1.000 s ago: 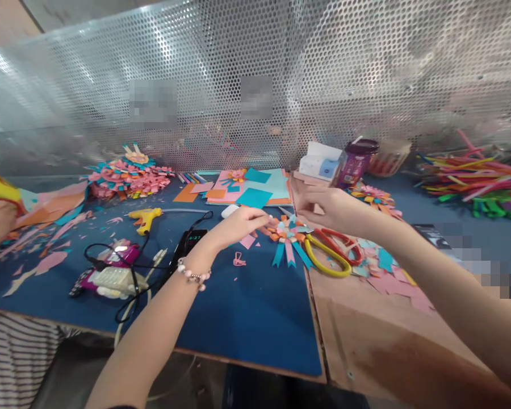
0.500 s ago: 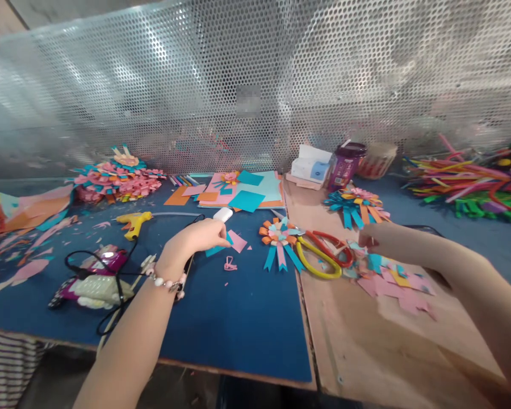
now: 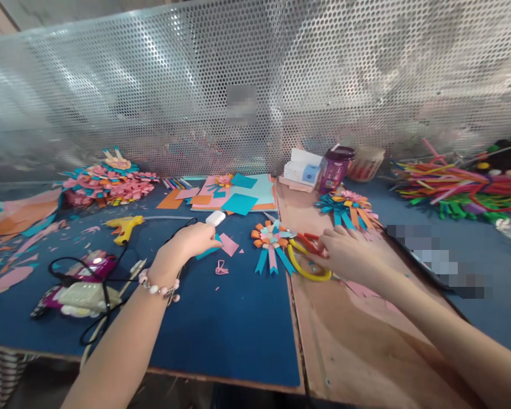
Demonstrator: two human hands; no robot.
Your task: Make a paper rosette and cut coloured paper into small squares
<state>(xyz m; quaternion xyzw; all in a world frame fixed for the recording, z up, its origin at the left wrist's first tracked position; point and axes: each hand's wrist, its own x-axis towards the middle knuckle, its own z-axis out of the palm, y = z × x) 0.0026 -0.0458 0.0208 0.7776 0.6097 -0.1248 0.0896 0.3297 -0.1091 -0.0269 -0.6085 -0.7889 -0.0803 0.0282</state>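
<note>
Between the worktop's (image 3: pixel 234 341) front and back edges, a yellow glue gun (image 3: pixel 128 228) lies left of the left hand (image 3: pixel 196 241), its fingers narrowed at blue paper (image 3: pixel 209 251), grip unclear. Rightward lies a paper rosette (image 3: pixel 271 235), then scissors (image 3: pixel 293 255), handles partly beneath the right hand (image 3: pixel 340 251), fingers curled, hold hard to tell.

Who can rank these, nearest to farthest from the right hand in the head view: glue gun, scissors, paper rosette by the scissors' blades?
1. Scissors: handles at the right hand.
2. Paper rosette: left of those handles.
3. Glue gun: left of the left hand.
</note>
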